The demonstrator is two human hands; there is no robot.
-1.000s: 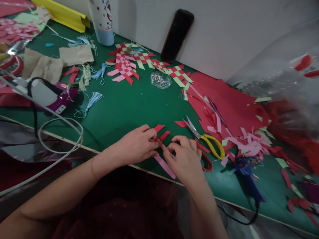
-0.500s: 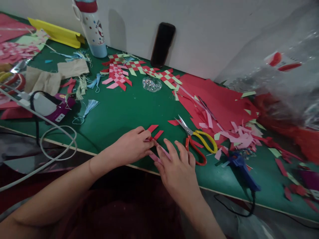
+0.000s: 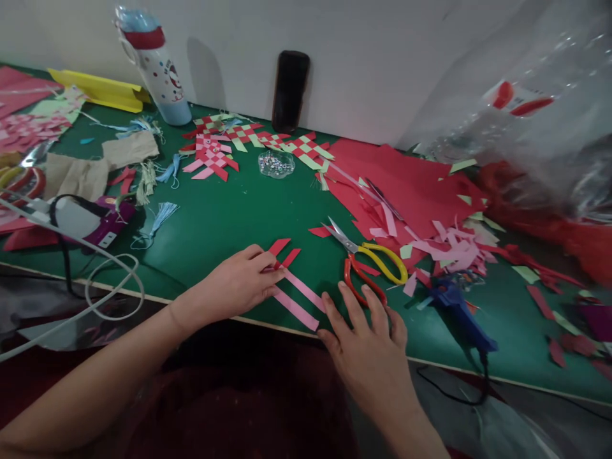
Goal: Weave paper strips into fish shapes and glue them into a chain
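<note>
My left hand (image 3: 248,275) is closed over the crossing of some paper strips at the table's front edge, covering most of the join. Two pink paper strips (image 3: 297,308) run out from under its fingertips toward the right, side by side. Red strip ends (image 3: 280,246) stick up beyond the same fingers. Fingers spread, my right hand (image 3: 366,344) lies at the far ends of the pink strips, with thumb and forefinger close to their tips. Scissors (image 3: 351,245) with one yellow and one red handle lie just past my right fingers, blades half open.
Woven red, pink and green paper pieces (image 3: 210,156) lie at the back, near a dish of beads (image 3: 276,164). A phone (image 3: 290,92) and a bottle (image 3: 165,76) stand by the wall. Red sheets (image 3: 406,178), pink scraps (image 3: 459,248) and a blue glue gun (image 3: 461,312) occupy the right.
My right hand has slid right along the pink strips and come away from my left hand, leaving their length exposed. My left hand still presses the crossing. The whole view has shifted slightly.
</note>
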